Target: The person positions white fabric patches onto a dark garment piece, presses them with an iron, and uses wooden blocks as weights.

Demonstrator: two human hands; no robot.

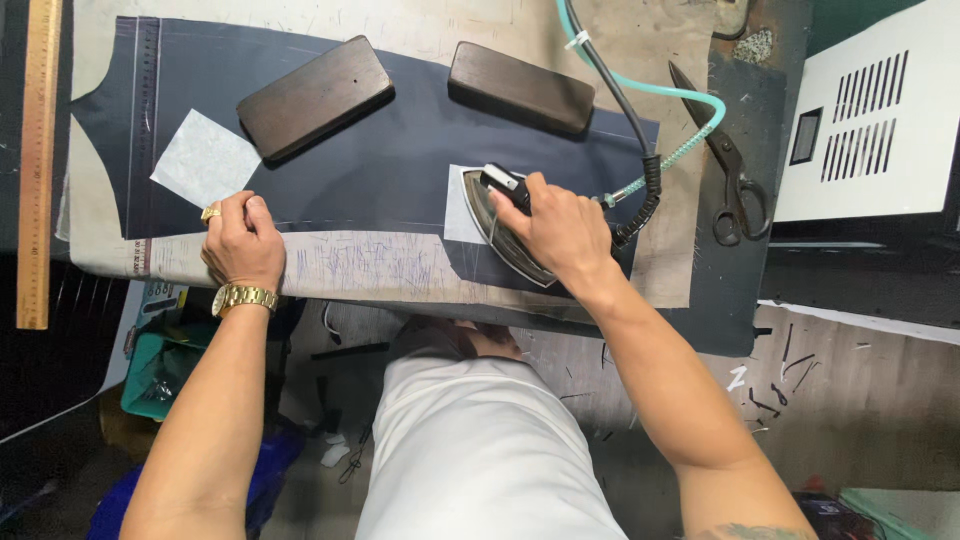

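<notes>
We grip the iron (507,222) with our right hand (560,232), fingers wrapped tight around its dark handle, so the hand is closed firmly on it. The iron sits flat on the dark navy fabric (380,160), its sole half over a small white rectangular patch (458,205) that lies near the fabric's lower edge. From the back of the iron a coiled black cord (645,195) and a thin teal hose (690,110) run up and away across the table.

Our left hand (243,240) rests on the fabric's lower left part, fingers curled under and pressed down against the cloth — it pins the cloth rather than pinching anything. A gold ring shows on one finger and a gold watch (243,297) circles the wrist. Just above this hand lies a second white patch (204,160), tilted like a diamond and touching nothing but the fabric.

Two dark wooden blocks (315,97) rest on the fabric's upper part, one to the left at an angle, the other (520,87) just above the iron — both apart from our hands. A wooden ruler (38,160) lies along the far left edge of the table. Black scissors (728,165) lie well to the right of the iron, beside a white vented box (870,120).
</notes>
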